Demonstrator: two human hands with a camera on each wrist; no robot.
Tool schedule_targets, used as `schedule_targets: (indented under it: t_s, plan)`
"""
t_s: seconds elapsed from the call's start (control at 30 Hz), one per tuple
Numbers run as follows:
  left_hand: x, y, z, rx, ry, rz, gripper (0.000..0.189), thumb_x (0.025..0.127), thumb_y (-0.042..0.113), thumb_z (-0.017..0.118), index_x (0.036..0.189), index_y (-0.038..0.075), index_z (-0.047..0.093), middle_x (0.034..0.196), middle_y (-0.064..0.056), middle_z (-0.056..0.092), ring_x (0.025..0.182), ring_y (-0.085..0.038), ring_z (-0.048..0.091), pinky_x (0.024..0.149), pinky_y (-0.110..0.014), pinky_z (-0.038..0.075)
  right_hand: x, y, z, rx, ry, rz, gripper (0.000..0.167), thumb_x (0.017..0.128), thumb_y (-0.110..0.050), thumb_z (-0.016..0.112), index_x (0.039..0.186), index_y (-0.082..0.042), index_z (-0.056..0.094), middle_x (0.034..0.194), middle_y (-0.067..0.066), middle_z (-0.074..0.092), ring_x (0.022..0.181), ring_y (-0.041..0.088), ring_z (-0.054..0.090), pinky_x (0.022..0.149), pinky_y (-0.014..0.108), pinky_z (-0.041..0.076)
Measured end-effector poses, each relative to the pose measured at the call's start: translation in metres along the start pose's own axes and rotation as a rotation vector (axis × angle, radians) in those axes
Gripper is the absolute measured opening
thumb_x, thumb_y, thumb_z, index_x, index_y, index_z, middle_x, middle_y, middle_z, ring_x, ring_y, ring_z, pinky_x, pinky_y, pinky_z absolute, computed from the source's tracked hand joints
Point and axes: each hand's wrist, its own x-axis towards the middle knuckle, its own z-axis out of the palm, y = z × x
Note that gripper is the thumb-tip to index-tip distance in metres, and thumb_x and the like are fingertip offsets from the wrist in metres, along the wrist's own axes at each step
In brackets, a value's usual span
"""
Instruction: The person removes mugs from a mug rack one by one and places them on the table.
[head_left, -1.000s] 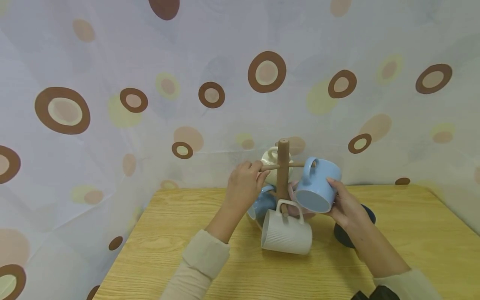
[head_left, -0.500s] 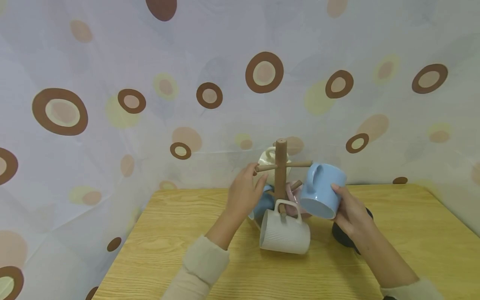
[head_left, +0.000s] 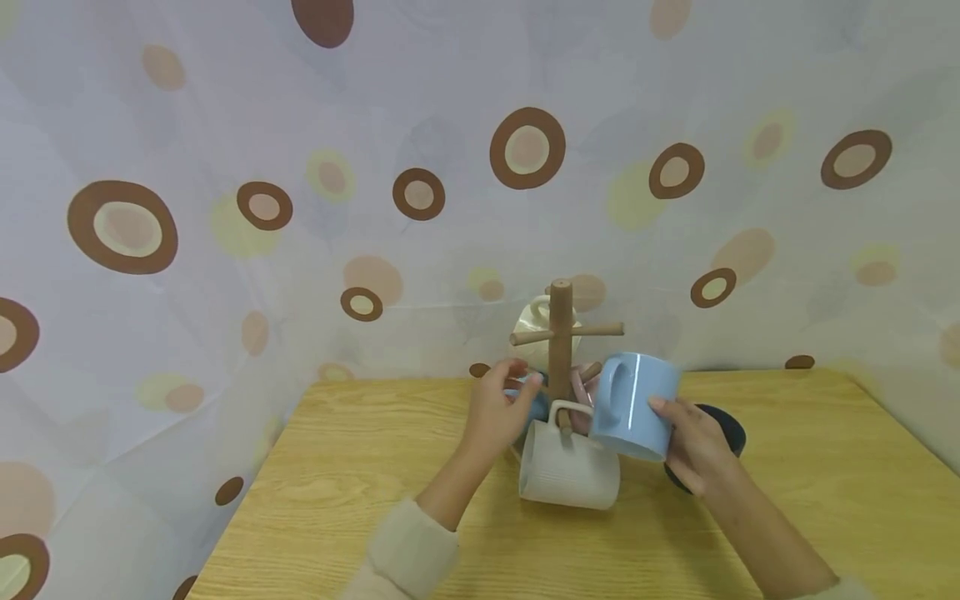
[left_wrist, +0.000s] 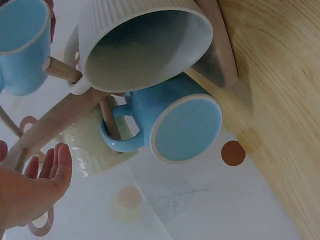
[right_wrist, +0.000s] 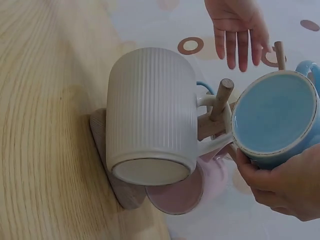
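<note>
Right hand (head_left: 696, 446): gripping held mug (head_left: 633, 408) by its body at the 3 o'clock side, thumb on the wall.
Held mug: pale blue, off the stand (head_left: 560, 350), in the air at 4 o'clock from its post; tilted, handle at 9 o'clock; base shows in right wrist view. Overlaps white mug (head_left: 570, 467) in head view, contact can't tell.
Left hand (head_left: 497, 412): wide, fingers loose, thumb apart; at 8 o'clock from post, below the upper peg (head_left: 531, 337).
Upper pegs: one at 9 o'clock, one at 3 o'clock, both bare.
White mug: ribbed, hung by handle on a low peg at 6 o'clock; lies sideways, mouth to 9 o'clock.
Hung blue mug (left_wrist: 185, 127): low peg at 7 o'clock, handle round peg; mostly behind left hand and white mug in head view.
Pink mug (right_wrist: 177, 192): low, 5 o'clock, part hidden by held mug.
Cream mug (left_wrist: 92, 145): behind post, upper, 10 o'clock.
Dark cup (head_left: 729, 425): on table (head_left: 360, 467), 4 o'clock, part covered by right hand.
Backdrop: dotted cloth (head_left: 450, 83).
</note>
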Motion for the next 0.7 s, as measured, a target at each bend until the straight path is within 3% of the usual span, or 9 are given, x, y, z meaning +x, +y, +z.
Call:
schedule_targets:
  t_s: [0.07,0.2,0.3,0.43,0.5,0.7]
  plan:
    - [-0.003,0.003,0.003,-0.045,-0.008,-0.013,0.031,0.093,0.020,0.054,0.112,-0.004,0.058,0.109,-0.017,0.063,0.097,-0.028,0.062,0.079,-0.029,0.052,-0.002,0.001,0.002,-0.019,-0.005,-0.018,0.080,0.095,-0.031,0.044,0.147,-0.003,-0.010,0.151,0.017,0.004,0.135,0.027,0.021,0.108,0.033,0.034]
    - [-0.008,0.014,0.009,-0.189,-0.049,-0.069,0.029,0.093,0.022,0.055,0.108,-0.002,0.061,0.104,-0.015,0.065,0.096,-0.025,0.063,0.081,-0.029,0.052,-0.004,0.002,0.005,-0.049,-0.013,-0.052,0.080,0.094,-0.029,0.047,0.147,-0.001,-0.005,0.148,0.018,0.012,0.113,0.009,0.045,0.085,0.018,0.046]
    - [-0.011,0.022,0.013,-0.361,-0.105,-0.127,0.030,0.094,0.020,0.054,0.110,-0.005,0.059,0.105,-0.021,0.064,0.094,-0.025,0.064,0.083,-0.034,0.054,-0.006,0.002,0.008,-0.068,-0.022,-0.056,0.079,0.093,-0.027,0.049,0.148,-0.001,-0.002,0.148,0.020,0.013,0.101,0.003,0.050,0.084,0.021,0.047]
    - [-0.014,0.032,0.016,-0.544,-0.162,-0.215,0.032,0.095,0.019,0.052,0.110,-0.009,0.057,0.104,-0.023,0.063,0.082,-0.015,0.064,0.080,-0.031,0.055,-0.009,0.002,0.012,-0.082,-0.039,-0.074,0.078,0.093,-0.024,0.050,0.148,-0.001,-0.001,0.146,0.019,0.017,0.101,0.004,0.051,0.085,0.025,0.048]
    - [-0.016,0.038,0.016,-0.593,-0.172,-0.271,0.033,0.094,0.020,0.053,0.108,-0.009,0.058,0.101,-0.019,0.064,0.078,-0.008,0.062,0.079,-0.028,0.055,-0.009,0.003,0.013,-0.071,-0.047,-0.094,0.078,0.093,-0.022,0.051,0.148,0.000,0.000,0.143,0.016,0.022,0.100,0.002,0.052,0.085,0.025,0.049]
    - [-0.020,0.047,0.016,-0.649,-0.230,-0.378,0.036,0.095,0.026,0.052,0.103,-0.009,0.059,0.086,-0.010,0.067,0.075,-0.009,0.065,0.079,-0.028,0.055,-0.008,0.005,0.015,-0.058,-0.049,-0.134,0.079,0.092,-0.018,0.053,0.146,0.003,0.000,0.135,0.010,0.030,0.098,-0.002,0.053,0.084,0.023,0.049]
